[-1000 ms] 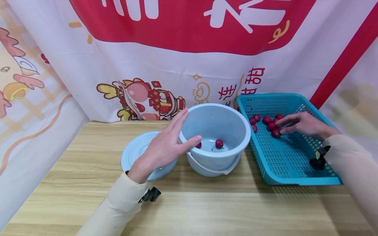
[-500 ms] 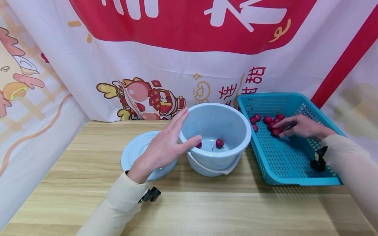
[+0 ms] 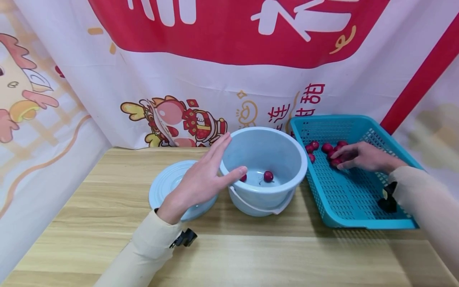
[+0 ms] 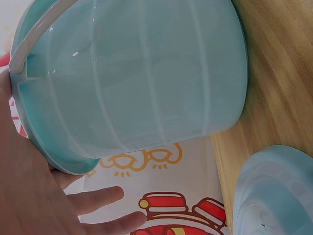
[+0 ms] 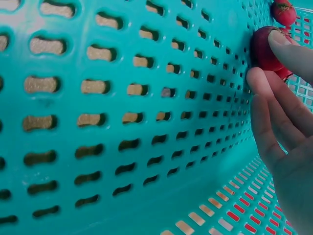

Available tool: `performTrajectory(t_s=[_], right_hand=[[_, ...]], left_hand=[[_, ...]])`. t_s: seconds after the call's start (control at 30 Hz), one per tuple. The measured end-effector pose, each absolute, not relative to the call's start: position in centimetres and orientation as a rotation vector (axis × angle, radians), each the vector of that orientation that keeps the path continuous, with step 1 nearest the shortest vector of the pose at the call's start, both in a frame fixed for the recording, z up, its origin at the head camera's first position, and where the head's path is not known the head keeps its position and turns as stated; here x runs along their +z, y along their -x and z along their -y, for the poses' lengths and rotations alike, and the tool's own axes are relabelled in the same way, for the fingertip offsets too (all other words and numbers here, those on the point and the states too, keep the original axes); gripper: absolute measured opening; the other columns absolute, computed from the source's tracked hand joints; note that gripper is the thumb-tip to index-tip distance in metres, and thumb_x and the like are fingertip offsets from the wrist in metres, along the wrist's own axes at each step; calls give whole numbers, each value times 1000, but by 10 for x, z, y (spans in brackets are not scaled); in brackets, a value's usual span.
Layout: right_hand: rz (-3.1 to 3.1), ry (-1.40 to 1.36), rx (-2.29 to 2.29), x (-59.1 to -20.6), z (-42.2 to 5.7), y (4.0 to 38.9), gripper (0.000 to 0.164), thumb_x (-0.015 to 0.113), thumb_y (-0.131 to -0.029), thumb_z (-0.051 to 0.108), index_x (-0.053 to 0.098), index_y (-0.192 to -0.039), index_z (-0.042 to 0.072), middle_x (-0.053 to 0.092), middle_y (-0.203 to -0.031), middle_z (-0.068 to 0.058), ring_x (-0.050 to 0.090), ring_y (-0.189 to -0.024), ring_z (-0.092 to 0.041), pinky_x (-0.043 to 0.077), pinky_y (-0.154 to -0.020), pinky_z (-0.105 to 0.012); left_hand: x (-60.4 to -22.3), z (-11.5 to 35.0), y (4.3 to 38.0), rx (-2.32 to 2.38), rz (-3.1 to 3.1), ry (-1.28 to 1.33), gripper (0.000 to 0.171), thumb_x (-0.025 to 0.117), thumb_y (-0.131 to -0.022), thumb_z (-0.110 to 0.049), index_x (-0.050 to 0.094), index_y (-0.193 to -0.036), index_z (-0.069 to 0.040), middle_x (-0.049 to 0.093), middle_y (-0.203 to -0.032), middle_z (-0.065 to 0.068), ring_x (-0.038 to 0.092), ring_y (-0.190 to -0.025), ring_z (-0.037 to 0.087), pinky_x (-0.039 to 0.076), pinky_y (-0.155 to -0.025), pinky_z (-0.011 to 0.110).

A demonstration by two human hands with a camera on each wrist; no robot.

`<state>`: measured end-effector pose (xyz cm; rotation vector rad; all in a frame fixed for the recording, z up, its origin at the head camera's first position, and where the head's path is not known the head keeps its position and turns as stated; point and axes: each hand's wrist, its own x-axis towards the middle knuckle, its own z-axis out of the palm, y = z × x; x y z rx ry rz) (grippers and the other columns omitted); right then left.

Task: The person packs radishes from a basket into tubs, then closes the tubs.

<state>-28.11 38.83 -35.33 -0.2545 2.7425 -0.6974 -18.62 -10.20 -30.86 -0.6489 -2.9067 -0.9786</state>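
Note:
My right hand (image 3: 362,156) reaches into the teal basket (image 3: 362,223). Its thumb and fingertips pinch a red radish (image 5: 266,49), which lies close against the basket floor. Several more radishes (image 3: 327,147) sit around it towards the back of the basket. My left hand (image 3: 201,177) rests at the left rim of the light blue bucket (image 3: 263,195), fingers straight along the outside and thumb over the edge. Inside the bucket lie two visible radishes (image 3: 268,176), one partly hidden behind the left thumb. In the left wrist view the bucket's side (image 4: 146,73) fills much of the picture.
A round light blue lid (image 3: 161,185) lies on the wooden table (image 3: 107,191) left of the bucket, partly under my left forearm. The bucket's handle (image 3: 258,207) hangs down at the front. A printed cloth (image 3: 172,71) closes off the back.
My right fingers have lowered and closed a little more around the radish in the basket. The left hand keeps its place at the bucket; the head view has shifted slightly.

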Motion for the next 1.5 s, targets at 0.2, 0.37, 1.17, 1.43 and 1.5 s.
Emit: performTrajectory(t_s=[0.2, 0.37, 1.17, 1.43, 1.5], right_hand=[[-2765, 282, -712, -352, -386, 281, 48, 78, -97, 30, 70, -140, 10, 72, -131, -20, 61, -118, -36, 59, -86, -43], [-2797, 297, -734, -347, -385, 279, 50, 77, -98, 28, 66, -143, 8, 68, -139, -25, 60, -125, -44, 62, -88, -50], [-2915, 286, -890, -315, -356, 271, 52, 72, -102, 36, 63, -148, 13, 69, -138, -24, 70, -112, -32, 65, -79, -33], [-2945, 338, -933, -307, -347, 269, 50, 71, -103, 33, 62, -149, 15, 68, -141, -23, 69, -114, -33, 61, -73, -23], [-2951, 350, -941, -305, -345, 268, 50, 71, -103, 32, 62, -149, 15, 68, -141, -22, 68, -115, -31, 61, -73, -22]], left_hand=[[-308, 102, 186, -967, 2906, 640, 96, 47, -95, -82, 8, -171, -39, 1, -178, -23, 27, -164, 28, 38, -118, 73], [-309, 101, 185, -972, 2901, 650, 96, 48, -95, -81, 8, -171, -38, 2, -178, -23, 27, -164, 27, 38, -120, 71], [-309, 101, 184, -964, 2911, 635, 96, 47, -95, -82, 8, -171, -39, 1, -178, -23, 27, -164, 28, 39, -118, 73], [-309, 102, 184, -972, 2907, 637, 96, 47, -95, -82, 8, -171, -39, 2, -178, -22, 27, -164, 27, 38, -119, 72], [-309, 102, 184, -971, 2906, 639, 96, 47, -95, -82, 8, -171, -39, 3, -179, -21, 28, -164, 27, 38, -119, 72]])
